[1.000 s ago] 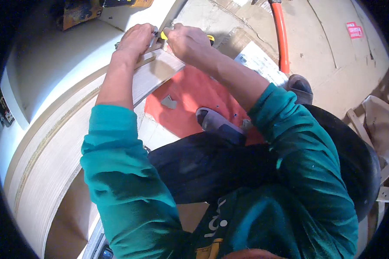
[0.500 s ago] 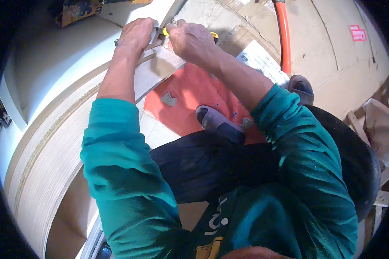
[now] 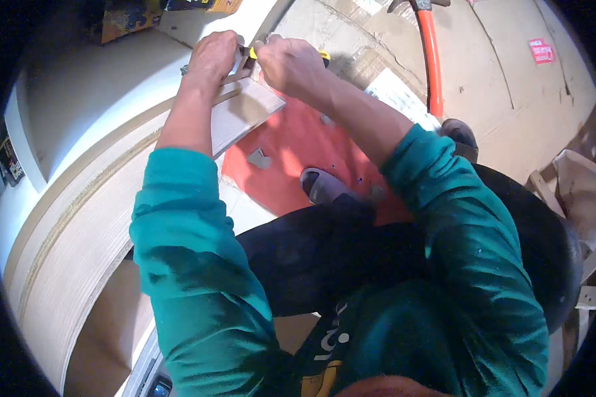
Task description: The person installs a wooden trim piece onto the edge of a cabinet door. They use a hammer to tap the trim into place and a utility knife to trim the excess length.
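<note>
My right hand is wrapped round a tool with a yellow and black handle. Its kind is hidden by my fingers; a bit of yellow shows on the side towards my left hand. Close beside it, my left hand is closed over a pale, whitish piece at the far end of the woodwork. What exactly the fingers grip there is mostly covered. Below both hands lies the end of a light wood-grained board, part of a long panel that bends through the fisheye view on the left.
A hammer with an orange handle lies on flattened cardboard at the right. Under my feet is a red sheet with a small grey scrap. Pieces of wood stand at the far right.
Both hands stay together at the board's far end, with hardly any shift. The whole view has moved slightly, bringing more of the hammer's head into sight.
</note>
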A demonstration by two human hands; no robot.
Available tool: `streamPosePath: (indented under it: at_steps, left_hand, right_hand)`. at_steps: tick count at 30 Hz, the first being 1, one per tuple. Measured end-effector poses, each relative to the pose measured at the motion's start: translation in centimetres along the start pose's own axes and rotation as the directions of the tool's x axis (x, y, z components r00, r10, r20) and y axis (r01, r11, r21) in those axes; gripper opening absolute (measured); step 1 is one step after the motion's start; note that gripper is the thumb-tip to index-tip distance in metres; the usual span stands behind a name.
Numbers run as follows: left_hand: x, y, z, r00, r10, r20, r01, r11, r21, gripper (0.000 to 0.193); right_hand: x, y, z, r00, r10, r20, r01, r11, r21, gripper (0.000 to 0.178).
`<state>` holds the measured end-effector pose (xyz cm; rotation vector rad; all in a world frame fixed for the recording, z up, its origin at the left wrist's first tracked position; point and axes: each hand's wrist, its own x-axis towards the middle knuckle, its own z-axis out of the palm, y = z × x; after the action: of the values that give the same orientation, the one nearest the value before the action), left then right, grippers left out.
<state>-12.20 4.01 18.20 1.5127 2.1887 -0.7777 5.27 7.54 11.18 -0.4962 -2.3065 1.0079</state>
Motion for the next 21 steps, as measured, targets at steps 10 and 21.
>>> streamPosePath:
  at_steps: [10,21]
  left_hand:
    - [-0.4,0.1,0.0,0.994,0.049,-0.097,-0.048,0.999,0.010,0.025]
    - [-0.9,0.6,-1.5,0.998,-0.004,-0.062,0.005,1.000,0.004,0.027]
  right_hand:
    - [0.9,0.2,-1.6,0.965,0.153,0.213,-0.131,0.985,-0.114,0.019]
    - [0.7,-0.6,-1.5,0.961,0.164,0.221,-0.150,0.985,-0.081,0.019]
